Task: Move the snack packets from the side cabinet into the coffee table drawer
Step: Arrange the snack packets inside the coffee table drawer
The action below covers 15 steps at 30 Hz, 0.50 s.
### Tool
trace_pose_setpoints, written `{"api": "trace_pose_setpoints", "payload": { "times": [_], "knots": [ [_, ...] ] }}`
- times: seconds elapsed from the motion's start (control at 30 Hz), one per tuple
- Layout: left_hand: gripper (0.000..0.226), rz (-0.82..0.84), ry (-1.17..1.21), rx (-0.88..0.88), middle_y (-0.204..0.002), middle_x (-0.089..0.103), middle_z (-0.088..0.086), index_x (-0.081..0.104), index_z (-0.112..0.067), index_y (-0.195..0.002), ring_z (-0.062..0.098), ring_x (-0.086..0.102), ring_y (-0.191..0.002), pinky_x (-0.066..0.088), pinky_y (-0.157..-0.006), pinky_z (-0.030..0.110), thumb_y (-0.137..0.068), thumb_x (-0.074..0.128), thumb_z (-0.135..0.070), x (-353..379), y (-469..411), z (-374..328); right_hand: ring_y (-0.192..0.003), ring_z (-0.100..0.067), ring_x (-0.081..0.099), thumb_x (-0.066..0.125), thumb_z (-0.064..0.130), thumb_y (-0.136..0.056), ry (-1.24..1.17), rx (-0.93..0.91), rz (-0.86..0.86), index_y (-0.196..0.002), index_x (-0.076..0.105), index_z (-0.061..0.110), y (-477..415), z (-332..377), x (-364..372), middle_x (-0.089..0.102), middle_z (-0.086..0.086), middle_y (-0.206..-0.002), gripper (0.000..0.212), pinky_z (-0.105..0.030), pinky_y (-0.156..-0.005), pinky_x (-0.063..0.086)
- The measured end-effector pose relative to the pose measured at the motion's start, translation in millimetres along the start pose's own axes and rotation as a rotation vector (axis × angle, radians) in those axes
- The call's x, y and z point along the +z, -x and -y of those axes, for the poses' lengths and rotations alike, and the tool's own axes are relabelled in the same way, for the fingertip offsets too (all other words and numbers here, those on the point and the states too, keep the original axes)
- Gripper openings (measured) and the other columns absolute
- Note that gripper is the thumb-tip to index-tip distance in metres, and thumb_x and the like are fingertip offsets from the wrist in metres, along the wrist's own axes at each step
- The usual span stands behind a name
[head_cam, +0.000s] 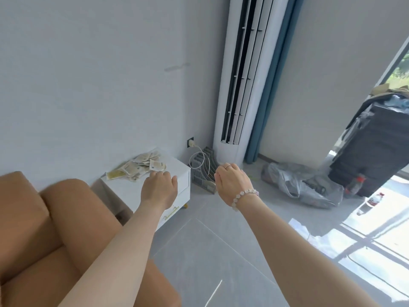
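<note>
A loose heap of snack packets (137, 168) is found on the top of the white side cabinet (177, 167), along its wall-side edge. The heap's long axis runs from the left edge toward the rear corner by the wall. The packets are flat, rectangular, crinkled sachets in pale cream and yellow-green, overlapped and laid at mixed angles, so no common heading can be given. The cabinet is smooth and box-shaped, with a slim brass-coloured bar handle (171, 212) on its front. The left hand (159, 187) is held palm down over the front part of the cabinet top, fingers extended toward the heap, tips just beside the nearest packet. Nothing is gripped, and whether contact is made cannot be told. The right hand (231, 182) is raised clear of the cabinet, over the grey tiled floor (199, 251), fingers loosely bent, with nothing seen in it. A bead bracelet (243, 196) is worn at its wrist. A tan upholstered sofa (33, 218) adjoins the cabinet's left side.
</note>
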State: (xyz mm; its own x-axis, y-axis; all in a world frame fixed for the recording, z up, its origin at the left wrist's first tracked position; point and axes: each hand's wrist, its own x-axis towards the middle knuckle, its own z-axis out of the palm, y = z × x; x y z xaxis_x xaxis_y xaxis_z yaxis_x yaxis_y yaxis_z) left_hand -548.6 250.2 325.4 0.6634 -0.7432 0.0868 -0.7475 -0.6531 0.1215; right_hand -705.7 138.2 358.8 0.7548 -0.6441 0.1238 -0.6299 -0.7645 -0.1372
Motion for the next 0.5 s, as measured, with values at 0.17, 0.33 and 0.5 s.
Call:
{"api": "trace_pose_setpoints", "payload": {
  "times": [0.17,0.33,0.5],
  "knots": [
    [0.046,0.046,-0.022,-0.002,-0.116,0.062,0.015,0.058,-0.003,-0.112,0.029,0.049,-0.115,0.041,-0.09,0.035,-0.102,0.021,-0.027,12.4,-48.6,7.0,-0.11,-0.023,0.046,0.027,0.024,-0.101,0.019,0.091,-0.028,-0.108,0.057,0.009,-42.0,-29.1,4.0,0.055,-0.006,-0.116,0.034,-0.031,-0.087,0.037],
    [0.046,0.053,-0.016,0.027,-0.115,0.062,0.016,0.058,-0.001,-0.114,0.031,0.05,-0.114,0.04,-0.089,0.035,-0.103,0.022,-0.028,17.1,-90.1,1.1,-0.108,-0.025,0.047,0.028,0.022,-0.101,0.005,0.131,-0.046,-0.105,0.057,0.006,-82.4,-43.1,5.5,0.056,-0.008,-0.113,0.033,-0.033,-0.086,0.039],
    [0.046,0.094,-0.023,-0.037,-0.117,0.06,0.012,0.058,-0.003,-0.113,0.028,0.046,-0.119,0.04,-0.093,0.036,-0.102,0.021,-0.029,39.1,-124.0,17.5,-0.109,-0.024,0.046,0.028,0.022,-0.101,-0.002,-0.023,-0.006,-0.108,0.056,0.008,-142.4,-25.2,31.7,0.055,-0.007,-0.114,0.032,-0.031,-0.084,0.038]
  ]
}}
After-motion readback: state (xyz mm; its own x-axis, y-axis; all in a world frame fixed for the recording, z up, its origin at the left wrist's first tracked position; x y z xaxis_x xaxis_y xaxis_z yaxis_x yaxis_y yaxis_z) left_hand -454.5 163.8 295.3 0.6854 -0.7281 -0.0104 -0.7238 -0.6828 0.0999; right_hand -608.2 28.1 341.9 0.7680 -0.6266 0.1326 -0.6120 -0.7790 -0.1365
